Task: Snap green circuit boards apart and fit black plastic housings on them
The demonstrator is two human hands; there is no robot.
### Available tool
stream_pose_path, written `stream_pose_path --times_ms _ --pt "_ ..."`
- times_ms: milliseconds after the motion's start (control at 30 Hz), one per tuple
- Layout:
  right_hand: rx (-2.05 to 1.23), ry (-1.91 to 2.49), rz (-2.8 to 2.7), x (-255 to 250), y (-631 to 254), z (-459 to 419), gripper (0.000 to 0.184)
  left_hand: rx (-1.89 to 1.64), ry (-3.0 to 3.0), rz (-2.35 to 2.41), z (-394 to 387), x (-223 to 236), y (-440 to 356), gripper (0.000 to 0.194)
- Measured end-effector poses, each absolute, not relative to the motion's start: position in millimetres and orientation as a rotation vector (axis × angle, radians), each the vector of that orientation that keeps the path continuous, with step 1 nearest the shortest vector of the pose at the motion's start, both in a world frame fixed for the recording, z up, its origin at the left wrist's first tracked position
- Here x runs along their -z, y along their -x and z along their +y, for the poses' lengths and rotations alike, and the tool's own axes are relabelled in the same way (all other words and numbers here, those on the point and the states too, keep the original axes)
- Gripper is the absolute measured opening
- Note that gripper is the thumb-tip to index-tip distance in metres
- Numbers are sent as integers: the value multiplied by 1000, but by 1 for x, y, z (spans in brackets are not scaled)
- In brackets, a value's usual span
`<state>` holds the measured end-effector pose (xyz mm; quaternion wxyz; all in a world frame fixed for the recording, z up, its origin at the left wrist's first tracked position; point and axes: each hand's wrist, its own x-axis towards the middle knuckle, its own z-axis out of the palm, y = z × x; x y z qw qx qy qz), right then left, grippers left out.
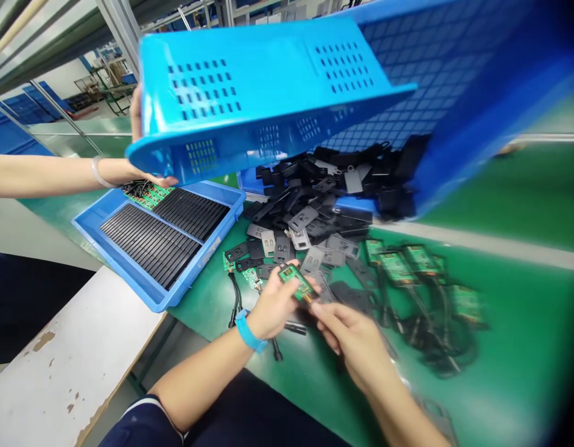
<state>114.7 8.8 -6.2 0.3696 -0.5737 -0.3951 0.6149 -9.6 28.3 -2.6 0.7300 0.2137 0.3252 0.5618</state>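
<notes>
My left hand (274, 304), with a blue band at the wrist, is closed round a green circuit board (296, 282) that sits in a black housing. The thumb lies on the board, beside a small display. At the board's near end, thin coloured wires (307, 298) come out, and the closed fingertips of my right hand (355, 341) pinch them. A heap of black and grey plastic covers (310, 223) lies just beyond both hands. Close to my left hand are loose boards (250, 277) with black cables (235, 298).
Another person's hand (151, 177) tilts a bright blue perforated basket (268, 74) over the heap. A darker blue crate (455, 93) leans behind it with black parts inside. On the left, a blue tray (163, 301) holds rows of black cases. Blurred boards with cables (427, 267) lie right.
</notes>
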Motion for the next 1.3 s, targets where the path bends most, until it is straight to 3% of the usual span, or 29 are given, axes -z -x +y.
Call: stream_pose_path --times_ms 867,1300 --pt "-1569 1467 -1017 13 -108 7 36 -1310 -532 873 29 9 4 29" --pt "-1296 1510 -1216 3 -110 3 26 -1283 -697 918 22 1 4 30"
